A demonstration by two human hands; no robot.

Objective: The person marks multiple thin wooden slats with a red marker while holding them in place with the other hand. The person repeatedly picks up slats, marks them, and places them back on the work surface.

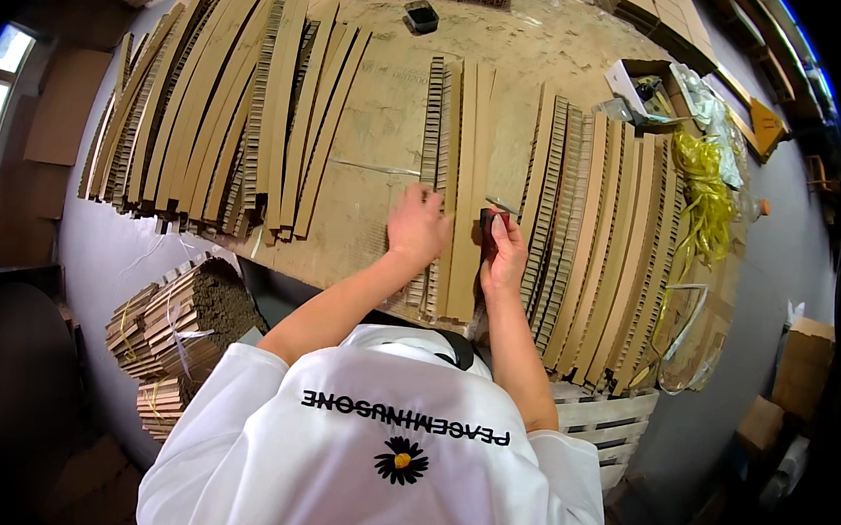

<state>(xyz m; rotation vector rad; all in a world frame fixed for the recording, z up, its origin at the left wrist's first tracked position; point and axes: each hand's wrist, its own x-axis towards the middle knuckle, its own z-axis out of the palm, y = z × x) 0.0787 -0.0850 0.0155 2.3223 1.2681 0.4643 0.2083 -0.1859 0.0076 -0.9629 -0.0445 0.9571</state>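
A small knife-like tool (487, 226) with a black and dark red handle is in my right hand (505, 257), its fingers closed around it. A short metal piece (500, 204) shows just above that hand. My left hand (417, 227), slightly blurred, is over the left side of a middle group of long cardboard strips (466, 149) lying side by side on the table. One of these strips, a honeycomb-edged strip (434, 117), has its open cells facing up. How the left fingers are bent is hard to make out.
Many cardboard strips (222, 102) lie at the left and another row (597, 246) at the right of the cardboard-covered table (379, 94). A black tray (421, 16), an open box (638, 83) and yellow strapping (703, 194) lie farther off. Bundled strips (168, 318) stand at lower left.
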